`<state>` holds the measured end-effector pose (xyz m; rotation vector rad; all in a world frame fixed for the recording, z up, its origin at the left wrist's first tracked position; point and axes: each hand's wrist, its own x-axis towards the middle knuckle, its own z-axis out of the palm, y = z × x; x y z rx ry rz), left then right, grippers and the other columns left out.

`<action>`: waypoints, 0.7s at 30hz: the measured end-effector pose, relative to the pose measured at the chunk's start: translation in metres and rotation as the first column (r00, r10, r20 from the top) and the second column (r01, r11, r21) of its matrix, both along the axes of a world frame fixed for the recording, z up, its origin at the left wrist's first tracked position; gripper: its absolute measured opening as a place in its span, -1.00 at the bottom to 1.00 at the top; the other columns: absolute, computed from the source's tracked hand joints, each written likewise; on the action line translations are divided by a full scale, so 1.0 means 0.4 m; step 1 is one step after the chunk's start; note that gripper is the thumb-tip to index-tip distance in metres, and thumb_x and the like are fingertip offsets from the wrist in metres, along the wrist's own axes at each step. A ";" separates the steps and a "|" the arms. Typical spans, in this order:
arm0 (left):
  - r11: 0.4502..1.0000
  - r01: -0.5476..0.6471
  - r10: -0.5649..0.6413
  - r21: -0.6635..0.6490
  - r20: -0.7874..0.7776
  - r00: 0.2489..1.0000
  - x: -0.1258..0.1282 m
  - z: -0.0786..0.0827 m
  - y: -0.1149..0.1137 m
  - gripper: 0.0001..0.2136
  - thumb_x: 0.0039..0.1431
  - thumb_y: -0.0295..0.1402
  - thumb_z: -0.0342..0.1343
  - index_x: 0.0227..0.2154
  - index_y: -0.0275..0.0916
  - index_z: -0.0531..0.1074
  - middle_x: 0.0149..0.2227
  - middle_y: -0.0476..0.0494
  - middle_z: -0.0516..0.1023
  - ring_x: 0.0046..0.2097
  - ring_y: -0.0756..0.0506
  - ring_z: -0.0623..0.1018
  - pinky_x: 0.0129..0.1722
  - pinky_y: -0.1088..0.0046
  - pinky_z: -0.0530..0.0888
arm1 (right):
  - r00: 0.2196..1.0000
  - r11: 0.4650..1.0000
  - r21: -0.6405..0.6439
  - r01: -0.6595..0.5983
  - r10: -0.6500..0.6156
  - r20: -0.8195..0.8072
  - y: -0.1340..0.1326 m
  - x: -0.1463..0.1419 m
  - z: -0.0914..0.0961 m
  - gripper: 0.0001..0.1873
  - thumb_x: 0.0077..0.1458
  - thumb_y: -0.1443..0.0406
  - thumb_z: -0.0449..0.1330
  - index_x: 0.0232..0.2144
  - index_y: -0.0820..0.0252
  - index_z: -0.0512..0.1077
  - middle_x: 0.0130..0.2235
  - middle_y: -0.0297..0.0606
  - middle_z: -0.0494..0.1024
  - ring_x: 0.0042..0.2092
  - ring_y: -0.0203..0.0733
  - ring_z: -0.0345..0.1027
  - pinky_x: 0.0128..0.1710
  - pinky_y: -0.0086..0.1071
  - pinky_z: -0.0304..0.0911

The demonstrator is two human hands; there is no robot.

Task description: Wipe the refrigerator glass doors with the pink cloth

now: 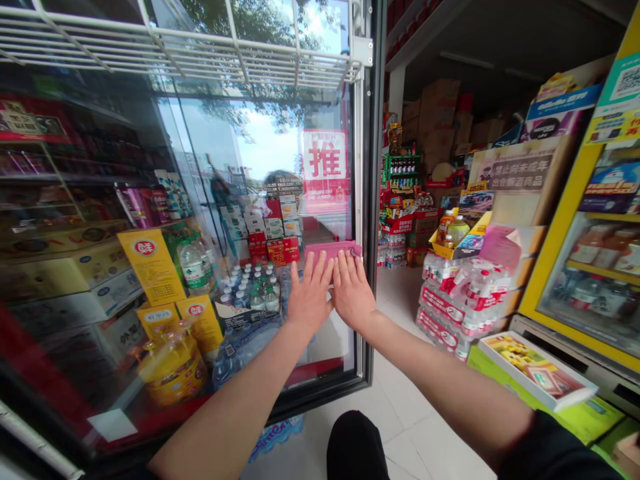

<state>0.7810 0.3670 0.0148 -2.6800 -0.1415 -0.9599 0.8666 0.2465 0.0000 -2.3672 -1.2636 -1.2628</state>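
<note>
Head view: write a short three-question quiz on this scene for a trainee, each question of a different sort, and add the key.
1. Multiple choice. What colour is the cloth under the fingers of the left hand and the right hand?
a) yellow
b) green
c) pink

2. True or false. The red-and-white sign on the glass door sits higher than the cloth.

3. Fill in the blank. The hand nearer the black upright of the door frame is the person's ____ hand.

Key: 1. c; 2. true; 3. right.
</note>
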 end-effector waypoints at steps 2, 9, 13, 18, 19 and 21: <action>1.000 -0.013 0.013 -0.012 -0.038 0.999 -0.007 -0.049 -0.003 -0.16 0.37 -0.03 0.09 0.58 -0.22 -0.05 0.63 -0.26 -0.18 0.63 -0.45 -0.16 0.54 -0.37 -0.14 | 0.999 1.000 0.009 0.007 -0.007 -0.034 0.004 -0.020 -0.050 -0.19 0.31 0.38 0.12 0.52 0.60 0.06 0.54 0.38 -0.01 0.59 0.39 -0.08 0.51 0.37 -0.01; 0.998 -0.054 0.051 -0.020 -0.137 0.989 -0.036 -0.163 -0.004 -0.24 0.41 -0.08 0.01 0.58 -0.18 -0.01 0.62 -0.21 -0.11 0.63 -0.39 -0.09 0.56 -0.30 -0.05 | 0.981 0.996 -0.065 0.055 -0.066 -0.183 -0.012 -0.090 -0.145 -0.26 0.34 0.35 0.09 0.50 0.47 0.18 0.56 0.22 0.00 0.58 0.39 -0.06 0.26 0.27 0.41; 0.998 -0.062 0.061 -0.002 -0.116 0.991 -0.036 -0.121 0.004 -0.26 0.40 -0.19 -0.01 0.58 -0.16 -0.03 0.62 -0.17 -0.11 0.64 -0.34 -0.15 0.57 -0.27 -0.14 | 0.989 0.999 0.022 0.024 -0.021 -0.145 0.001 -0.092 -0.112 -0.26 0.36 0.33 0.10 0.50 0.51 0.17 0.55 0.27 0.07 0.58 0.40 -0.04 0.47 0.33 0.10; 0.997 -0.079 0.078 0.014 0.025 0.997 -0.030 0.058 0.035 -0.26 0.41 -0.29 -0.04 0.59 -0.21 -0.09 0.63 -0.19 -0.24 0.64 -0.35 -0.27 0.57 -0.29 -0.26 | 0.991 0.977 0.191 -0.090 0.108 -0.082 0.051 -0.059 0.048 -0.19 0.39 0.34 0.04 0.58 0.43 -0.06 0.57 0.24 0.02 0.62 0.30 -0.22 0.53 0.36 -0.13; 0.997 -0.072 0.071 0.018 0.063 0.995 -0.031 0.099 0.044 -0.24 0.41 -0.28 -0.04 0.60 -0.23 -0.11 0.64 -0.19 -0.28 0.64 -0.36 -0.28 0.56 -0.29 -0.28 | 0.988 0.972 0.205 -0.118 0.134 -0.070 0.061 -0.051 0.087 -0.18 0.40 0.31 0.04 0.58 0.41 -0.08 0.59 0.22 -0.02 0.63 0.28 -0.26 0.54 0.35 -0.16; 0.997 -0.063 0.058 0.035 0.123 0.991 -0.035 0.166 0.060 -0.22 0.39 -0.29 -0.01 0.60 -0.23 -0.13 0.64 -0.19 -0.35 0.64 -0.37 -0.31 0.56 -0.30 -0.32 | 0.985 0.965 0.211 -0.154 0.167 -0.044 0.077 -0.040 0.153 -0.18 0.41 0.26 0.05 0.58 0.42 -0.06 0.61 0.18 -0.08 0.64 0.26 -0.31 0.56 0.30 -0.22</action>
